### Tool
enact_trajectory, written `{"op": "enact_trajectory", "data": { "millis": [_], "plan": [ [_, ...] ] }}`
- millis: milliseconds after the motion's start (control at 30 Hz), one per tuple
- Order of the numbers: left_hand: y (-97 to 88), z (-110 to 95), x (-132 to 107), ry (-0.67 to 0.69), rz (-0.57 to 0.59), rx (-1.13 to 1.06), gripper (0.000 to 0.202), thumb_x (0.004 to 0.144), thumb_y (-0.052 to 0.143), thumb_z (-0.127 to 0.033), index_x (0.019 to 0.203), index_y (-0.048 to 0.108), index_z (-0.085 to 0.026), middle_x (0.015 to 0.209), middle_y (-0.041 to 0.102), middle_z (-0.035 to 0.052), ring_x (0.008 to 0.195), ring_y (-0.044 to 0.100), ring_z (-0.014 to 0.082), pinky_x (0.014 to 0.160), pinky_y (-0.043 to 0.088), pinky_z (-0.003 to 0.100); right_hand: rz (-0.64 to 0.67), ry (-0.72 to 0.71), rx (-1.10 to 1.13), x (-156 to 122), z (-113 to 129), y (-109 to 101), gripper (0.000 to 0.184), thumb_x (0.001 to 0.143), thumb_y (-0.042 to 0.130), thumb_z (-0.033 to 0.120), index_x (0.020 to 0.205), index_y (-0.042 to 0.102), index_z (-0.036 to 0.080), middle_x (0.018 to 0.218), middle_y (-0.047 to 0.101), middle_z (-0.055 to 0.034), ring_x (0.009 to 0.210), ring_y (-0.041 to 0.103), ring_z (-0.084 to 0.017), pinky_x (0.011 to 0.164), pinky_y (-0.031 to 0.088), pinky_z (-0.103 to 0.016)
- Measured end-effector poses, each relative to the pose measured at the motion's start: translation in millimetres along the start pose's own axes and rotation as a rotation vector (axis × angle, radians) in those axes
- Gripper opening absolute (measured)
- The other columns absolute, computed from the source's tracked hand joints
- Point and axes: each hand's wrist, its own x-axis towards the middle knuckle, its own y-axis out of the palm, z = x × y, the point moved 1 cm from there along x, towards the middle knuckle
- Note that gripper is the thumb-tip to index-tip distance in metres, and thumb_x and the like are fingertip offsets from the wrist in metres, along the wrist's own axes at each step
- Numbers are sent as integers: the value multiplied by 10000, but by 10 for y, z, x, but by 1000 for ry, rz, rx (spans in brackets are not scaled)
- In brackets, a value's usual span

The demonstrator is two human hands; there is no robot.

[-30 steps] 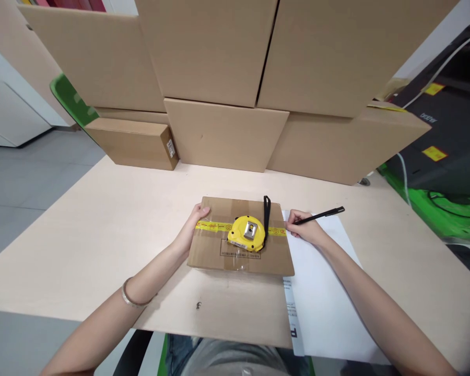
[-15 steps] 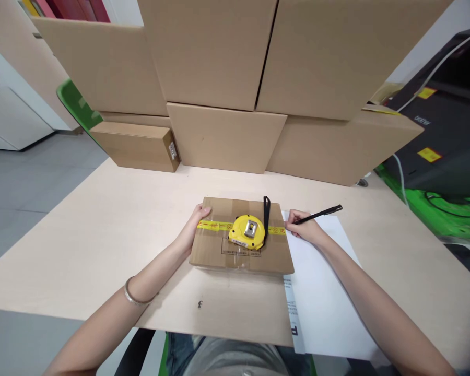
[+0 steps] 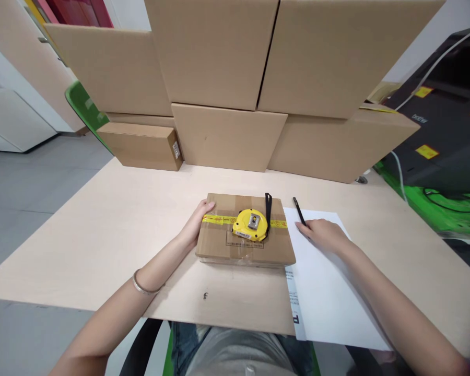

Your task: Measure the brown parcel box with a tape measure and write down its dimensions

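A small flat cardboard box [image 3: 219,245] sealed with yellow tape lies on the table in front of me. A yellow tape measure [image 3: 250,225] with a black strap rests on top of it. My left hand [image 3: 196,224] grips the box's left edge, thumb on the top face. My right hand [image 3: 324,233] lies palm down on a white sheet of paper [image 3: 325,292] just right of the box. Its fingers are closed around the lower end of a black pen [image 3: 298,210], which points away from me, low over the sheet.
Large cardboard boxes [image 3: 227,136] are stacked along the far side of the pale wooden table [image 3: 102,230], with a smaller one [image 3: 143,146] at the left. A black printer [image 3: 442,136] on a green stand is at the right. A green chair back [image 3: 82,104] shows at the far left.
My right hand has turned palm down onto the paper, and the pen has swung from pointing right to pointing away from me. My left hand stays on the box.
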Motion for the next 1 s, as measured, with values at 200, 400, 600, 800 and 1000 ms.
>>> {"op": "enact_trajectory", "data": {
  "millis": [200, 400, 600, 800, 1000],
  "plan": [
    [0, -14, 2, 22, 2, 37, 472, 765, 794, -482, 1117, 669, -194, 1158, 782, 83, 1133, 708, 341, 950, 522, 413, 21, -6, -191, -132, 150, 16, 521, 1006, 422, 481, 613, 631, 210, 741, 750, -173, 678, 706, -328, 583, 378, -367],
    [-18, -3, -2, -27, 12, 25, 502, 778, 790, -509, 1142, 687, -179, 1113, 798, 108, 1110, 723, 358, 937, 533, 432, 35, -3, -266, -224, 368, 121, 527, 1038, 399, 440, 648, 658, 201, 773, 770, -192, 741, 742, -334, 601, 390, -364],
    [-44, 16, 27, 17, 6, 50, 589, 787, 791, -529, 1245, 661, -181, 1228, 750, 130, 1182, 689, 353, 999, 514, 431, -16, 11, -244, -237, 408, 52, 492, 1026, 436, 454, 631, 613, 220, 678, 730, -149, 657, 703, -293, 591, 369, -346],
    [-227, 1, 93, 328, -30, 165, 631, 873, 739, -512, 1455, 546, -366, 1563, 521, 46, 1488, 437, 293, 1215, 341, 407, -296, -53, -82, -321, 713, -315, 416, 1063, 323, 464, 1053, 647, 203, 888, 710, -127, 780, 668, -288, 683, 434, -376],
    [-346, 20, 102, 388, 88, 314, 491, 945, 532, -663, 1080, 800, -275, 1573, 518, 49, 1538, 338, 315, 1277, 218, 414, -338, -646, 97, -348, 1351, -337, 562, 998, 453, 656, 1255, 682, 212, 1139, 657, -156, 1081, 597, -345, 921, 491, -505]
  ]
}}
